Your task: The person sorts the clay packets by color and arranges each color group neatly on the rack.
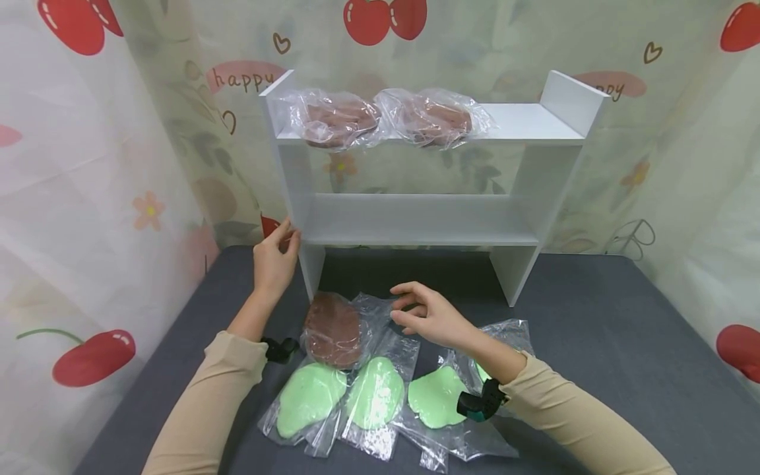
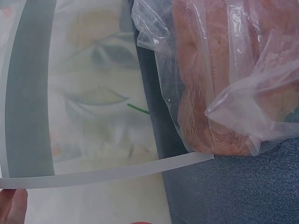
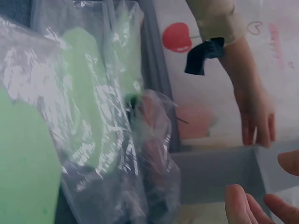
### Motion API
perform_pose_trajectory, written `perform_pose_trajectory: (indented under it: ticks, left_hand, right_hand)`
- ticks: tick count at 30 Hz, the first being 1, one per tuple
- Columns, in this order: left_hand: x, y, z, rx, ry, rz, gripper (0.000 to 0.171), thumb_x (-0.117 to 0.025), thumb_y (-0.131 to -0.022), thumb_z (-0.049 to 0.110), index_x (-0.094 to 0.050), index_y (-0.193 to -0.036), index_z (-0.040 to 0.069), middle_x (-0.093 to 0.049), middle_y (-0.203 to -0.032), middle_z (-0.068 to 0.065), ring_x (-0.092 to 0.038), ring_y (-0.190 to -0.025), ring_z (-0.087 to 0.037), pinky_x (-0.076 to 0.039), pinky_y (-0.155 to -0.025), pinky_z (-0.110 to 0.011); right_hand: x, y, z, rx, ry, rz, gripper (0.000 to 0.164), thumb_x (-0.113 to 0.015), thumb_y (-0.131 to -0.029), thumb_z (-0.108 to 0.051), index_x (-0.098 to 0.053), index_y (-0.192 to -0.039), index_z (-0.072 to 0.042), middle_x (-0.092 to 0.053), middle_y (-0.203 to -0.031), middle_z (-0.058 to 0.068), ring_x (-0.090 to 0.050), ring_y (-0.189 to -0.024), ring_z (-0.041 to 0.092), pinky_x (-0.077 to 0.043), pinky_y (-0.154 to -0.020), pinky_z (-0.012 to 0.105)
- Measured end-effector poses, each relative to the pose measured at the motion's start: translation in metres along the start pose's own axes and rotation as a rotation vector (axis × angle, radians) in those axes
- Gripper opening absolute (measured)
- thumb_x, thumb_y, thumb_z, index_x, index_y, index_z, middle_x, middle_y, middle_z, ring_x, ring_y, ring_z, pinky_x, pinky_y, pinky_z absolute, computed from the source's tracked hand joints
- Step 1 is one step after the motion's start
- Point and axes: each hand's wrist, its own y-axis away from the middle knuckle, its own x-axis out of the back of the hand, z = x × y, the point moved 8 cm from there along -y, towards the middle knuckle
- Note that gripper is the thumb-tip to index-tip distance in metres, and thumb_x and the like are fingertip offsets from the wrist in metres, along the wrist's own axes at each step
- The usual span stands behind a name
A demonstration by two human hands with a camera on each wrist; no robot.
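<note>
My left hand (image 1: 276, 257) pinches the front edge of the left side panel of a white two-tier shelf (image 1: 421, 221). The thumb and fingertips also show on that edge in the right wrist view. My right hand (image 1: 430, 315) hovers with loosely bent fingers and holds nothing, just right of a brown oval piece (image 1: 334, 330) in a clear plastic bag. That bag lies in front of the shelf's left foot. Flat pale-green pieces in clear bags, among them a left one (image 1: 311, 399), a middle one (image 1: 375, 394) and a right one (image 1: 437, 396), lie nearer me.
On the top tier two bagged brown pieces, a left one (image 1: 341, 122) and a right one (image 1: 436, 122), sit side by side. Another green piece is partly hidden under my right forearm. A printed curtain (image 1: 148, 132) surrounds the dark table (image 1: 600, 330); a cable (image 1: 638, 237) hangs at the back right.
</note>
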Motion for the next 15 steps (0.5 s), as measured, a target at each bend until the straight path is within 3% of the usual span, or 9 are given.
perform_pose_trajectory:
  ticks: [3,7,15]
  left_hand:
    - [0.0,0.0,0.0,0.006,-0.003,-0.003,0.041,-0.055,-0.095,0.019,-0.051,-0.134,0.005,-0.067,-0.113,-0.019,-0.067,-0.096,-0.031,-0.036,-0.055,-0.015]
    - [0.0,0.001,0.0,0.004,0.001,-0.007,0.041,-0.054,-0.095,0.018,-0.05,-0.134,0.005,-0.067,-0.113,-0.019,-0.067,-0.095,-0.032,-0.036,-0.054,-0.015]
    - [0.0,0.002,0.0,-0.002,0.005,-0.008,0.041,-0.054,-0.095,0.018,-0.051,-0.134,0.005,-0.067,-0.113,-0.02,-0.067,-0.094,-0.032,-0.035,-0.053,-0.014]
  right_hand:
    - [-0.012,-0.002,0.009,-0.037,-0.071,-0.04,0.052,-0.059,-0.092,-0.024,-0.038,-0.137,-0.007,-0.052,-0.125,0.025,-0.06,-0.106,0.039,-0.053,-0.083,0.043]
    - [-0.027,-0.006,0.02,-0.096,-0.142,-0.072,0.06,-0.061,-0.091,-0.025,-0.034,-0.141,-0.006,-0.05,-0.128,0.026,-0.059,-0.109,0.038,-0.052,-0.084,0.045]
    - [-0.049,-0.016,0.039,-0.194,-0.233,-0.061,0.071,-0.064,-0.089,-0.021,-0.026,-0.146,-0.003,-0.044,-0.133,0.028,-0.059,-0.11,0.036,-0.053,-0.084,0.042]
